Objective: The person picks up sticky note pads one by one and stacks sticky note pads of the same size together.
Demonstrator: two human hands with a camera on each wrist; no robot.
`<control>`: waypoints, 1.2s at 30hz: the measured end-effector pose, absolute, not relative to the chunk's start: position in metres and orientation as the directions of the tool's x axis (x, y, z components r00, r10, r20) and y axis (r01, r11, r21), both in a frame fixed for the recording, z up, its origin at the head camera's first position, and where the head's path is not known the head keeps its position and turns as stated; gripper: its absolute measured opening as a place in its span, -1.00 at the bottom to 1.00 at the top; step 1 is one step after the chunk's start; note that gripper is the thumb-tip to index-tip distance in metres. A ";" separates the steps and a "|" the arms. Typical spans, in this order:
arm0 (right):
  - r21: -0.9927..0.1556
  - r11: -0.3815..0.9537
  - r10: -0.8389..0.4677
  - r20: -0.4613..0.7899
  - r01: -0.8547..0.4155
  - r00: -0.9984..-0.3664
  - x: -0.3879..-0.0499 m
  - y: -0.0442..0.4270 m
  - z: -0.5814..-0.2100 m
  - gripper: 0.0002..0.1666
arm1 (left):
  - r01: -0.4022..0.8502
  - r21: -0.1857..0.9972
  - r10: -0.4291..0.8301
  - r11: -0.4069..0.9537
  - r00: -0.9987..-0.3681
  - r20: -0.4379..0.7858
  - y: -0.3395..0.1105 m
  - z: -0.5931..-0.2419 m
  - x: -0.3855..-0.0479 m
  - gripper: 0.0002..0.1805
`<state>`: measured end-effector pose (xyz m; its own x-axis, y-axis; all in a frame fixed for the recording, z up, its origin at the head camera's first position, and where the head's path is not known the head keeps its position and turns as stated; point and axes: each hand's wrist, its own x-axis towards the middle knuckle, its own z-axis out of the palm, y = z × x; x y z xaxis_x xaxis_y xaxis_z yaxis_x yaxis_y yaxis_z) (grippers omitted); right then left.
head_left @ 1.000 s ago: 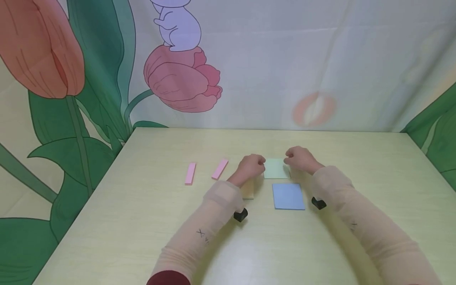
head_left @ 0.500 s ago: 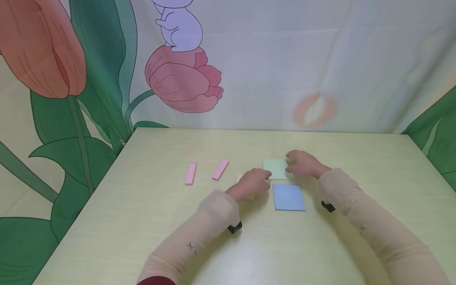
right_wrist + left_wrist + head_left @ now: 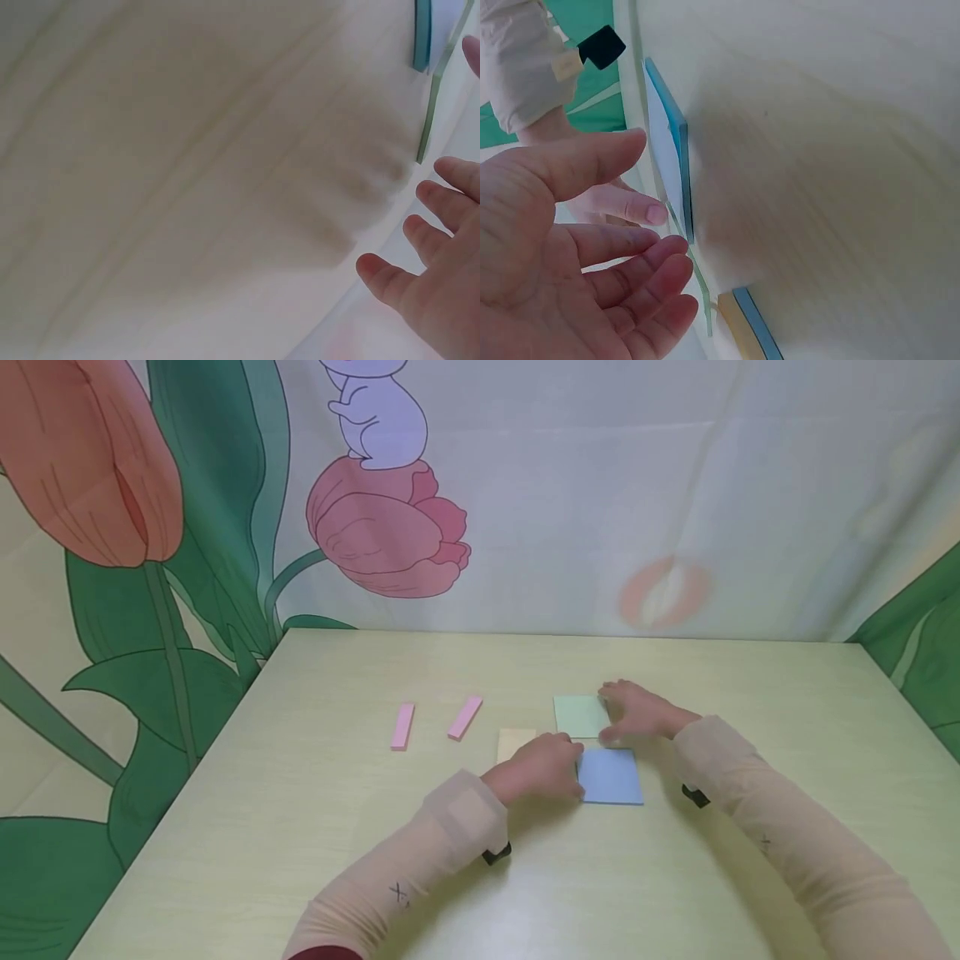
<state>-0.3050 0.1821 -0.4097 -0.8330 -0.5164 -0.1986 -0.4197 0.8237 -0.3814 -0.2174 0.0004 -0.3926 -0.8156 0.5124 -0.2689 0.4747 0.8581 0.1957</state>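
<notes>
A square blue sticky note pad [image 3: 611, 777] lies flat on the table. My left hand [image 3: 542, 767] is at its left edge, thumb and fingers spread apart along that side; whether they touch it is hard to tell. Behind the blue pad is a thinner green sticky note pad [image 3: 579, 717]. At its right edge my right hand [image 3: 637, 710] hovers with fingers parted, holding nothing. A pale yellow sticky note pad [image 3: 516, 742] sits partly hidden behind the left hand. The left wrist view shows relaxed left fingers [image 3: 664, 274] beside the blue pad [image 3: 667, 142].
Two narrow pink sticky note strips [image 3: 402, 727] lie to the left, one upright and one slanted. The light wooden table [image 3: 262, 827] meets a flower-printed cloth [image 3: 555, 510] at its far edge. Both wrists carry small black cameras.
My left hand has come down and toward me from beside the green pad to the blue pad's left edge, its fingers spreading. My right hand has lowered slightly and opened beside the green pad.
</notes>
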 end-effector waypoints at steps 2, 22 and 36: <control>-0.376 0.827 -0.516 -0.208 -0.419 -0.831 -0.304 0.182 -0.410 -0.07 | 0.473 0.183 0.507 0.862 -0.815 -0.280 0.002 -0.394 -0.216 -0.37; -0.330 0.873 -0.458 -0.305 -0.358 -0.835 -0.306 0.178 -0.411 -0.03 | 0.460 0.096 0.468 0.883 -0.844 -0.261 0.006 -0.398 -0.208 -0.37; -0.343 0.875 -0.455 -0.342 -0.342 -0.822 -0.309 0.176 -0.405 -0.01 | 0.455 0.105 0.466 0.884 -0.841 -0.274 0.007 -0.399 -0.212 -0.43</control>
